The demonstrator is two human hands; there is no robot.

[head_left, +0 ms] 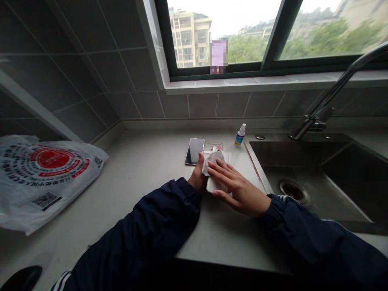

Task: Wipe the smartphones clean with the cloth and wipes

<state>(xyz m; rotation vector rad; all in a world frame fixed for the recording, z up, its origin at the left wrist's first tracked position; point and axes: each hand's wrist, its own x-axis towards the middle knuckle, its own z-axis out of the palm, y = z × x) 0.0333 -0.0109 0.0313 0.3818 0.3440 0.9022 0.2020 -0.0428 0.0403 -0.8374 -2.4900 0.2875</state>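
Left hand (197, 174): fingers curled, mostly hidden, gripping the left edge of the white flat object (216, 186).
Right hand (239, 190): fingers spread open, pressing the cloth (214, 161) onto that object.
Object: lower middle of the frame, long axis pointing away from the person, right hand lying more over it.
Nearby: black phone (194, 151) just left; spray bottle (240, 136) beyond, to the right.

Left hand (197, 174) curled, right hand (239, 189) fingers spread.
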